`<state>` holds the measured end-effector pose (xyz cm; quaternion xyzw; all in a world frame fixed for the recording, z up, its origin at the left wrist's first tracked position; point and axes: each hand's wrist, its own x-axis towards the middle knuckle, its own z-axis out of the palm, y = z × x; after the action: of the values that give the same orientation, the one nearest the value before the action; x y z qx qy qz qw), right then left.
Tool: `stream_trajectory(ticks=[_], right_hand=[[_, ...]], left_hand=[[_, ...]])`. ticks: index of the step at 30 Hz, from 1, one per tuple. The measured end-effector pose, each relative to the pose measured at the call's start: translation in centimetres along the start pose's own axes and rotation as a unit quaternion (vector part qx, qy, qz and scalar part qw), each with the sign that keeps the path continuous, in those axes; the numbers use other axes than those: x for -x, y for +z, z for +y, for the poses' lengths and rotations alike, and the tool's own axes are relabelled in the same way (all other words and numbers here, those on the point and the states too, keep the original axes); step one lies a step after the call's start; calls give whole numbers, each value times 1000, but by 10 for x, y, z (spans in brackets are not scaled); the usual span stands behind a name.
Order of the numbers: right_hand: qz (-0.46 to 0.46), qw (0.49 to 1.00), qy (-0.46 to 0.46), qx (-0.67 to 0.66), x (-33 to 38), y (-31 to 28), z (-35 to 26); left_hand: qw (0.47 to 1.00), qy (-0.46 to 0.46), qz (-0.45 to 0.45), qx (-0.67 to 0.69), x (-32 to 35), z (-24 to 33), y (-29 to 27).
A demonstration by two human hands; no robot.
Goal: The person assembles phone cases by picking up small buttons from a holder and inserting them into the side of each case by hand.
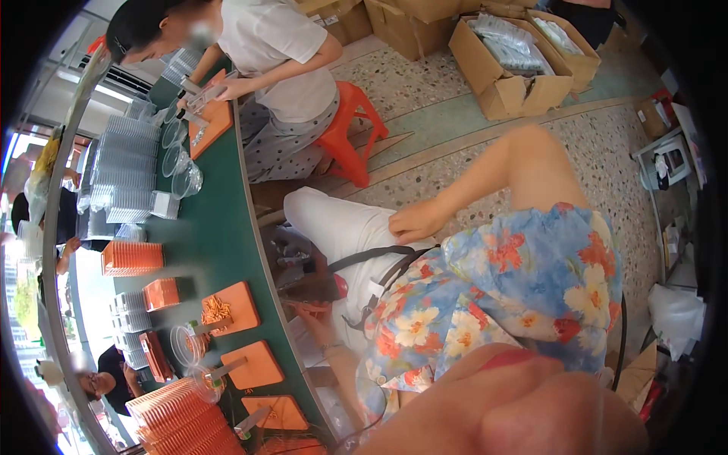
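My right hand (417,221) rests on the white-trousered thigh (341,216), its fingers curled in and nothing seen in them. Low beside the table's edge, my left hand (312,309) is partly hidden under a dark flat object (311,290), which its fingers seem to hold; its kind is unclear. On the green table (227,254) nearest this hand lie orange boards (254,365). Thin orange strips (216,309) are heaped on one board, and knives (229,369) lie across the boards. Clear round tubs (186,345) stand beyond them.
Stacked clear boxes (125,163) and orange trays (133,258) line the table's far side. A co-worker in a white shirt (277,45) works at another orange board (214,129), sitting on a red stool (353,129). Open cartons (493,95) stand on the speckled floor (485,152).
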<state>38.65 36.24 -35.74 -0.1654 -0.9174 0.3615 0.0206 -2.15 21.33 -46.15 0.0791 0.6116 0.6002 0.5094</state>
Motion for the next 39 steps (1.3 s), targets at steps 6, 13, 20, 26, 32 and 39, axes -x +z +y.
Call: stream_trajectory(ticks=[6,13,20,26,32,39], right_hand=[[-54,998,21,38,-4,-13,7],[-111,990,37,75,-20,-26,-19],[-128,984,84,95,-12,-12,-11],[-126,976,146,98,2,11,-21],[-162,968,169,87,9,50,-38],[-96,948,300,-33,45,104,-13]], left_hand=[[995,-44,47,72,-35,-17,27],[997,-63,-10,48,-56,-38,58],[993,-67,-70,68,-101,-99,31],[994,-71,-71,38,-51,-49,117],[988,-117,-95,38,-73,-74,109],[978,-183,-94,-20,-70,-83,150]])
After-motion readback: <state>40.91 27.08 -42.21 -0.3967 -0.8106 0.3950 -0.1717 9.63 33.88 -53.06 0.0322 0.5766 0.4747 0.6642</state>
